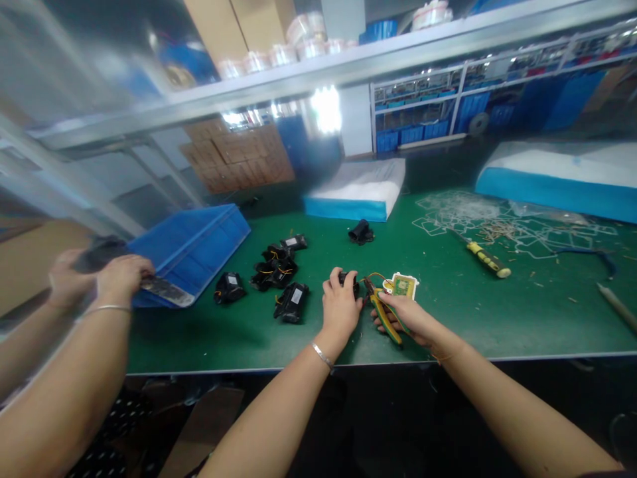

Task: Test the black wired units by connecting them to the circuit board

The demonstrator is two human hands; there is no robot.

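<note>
My left hand (340,307) is closed over a small black part (349,279) with yellow wires, resting on the green table (448,318). My right hand (405,317) grips yellow-and-green handled cutters (381,307), whose jaws point at the black part. A small green circuit board on a white backing (402,285) lies just past my right fingers. Several more black wired parts (276,272) lie in a loose group to the left.
A co-worker's two hands (102,275) at the far left hold a dark object by a blue bin (192,247). A yellow-handled screwdriver (482,256), white plastic scrap frames (497,222), another black part (360,232) and blue-and-white foam stacks (358,189) lie farther back.
</note>
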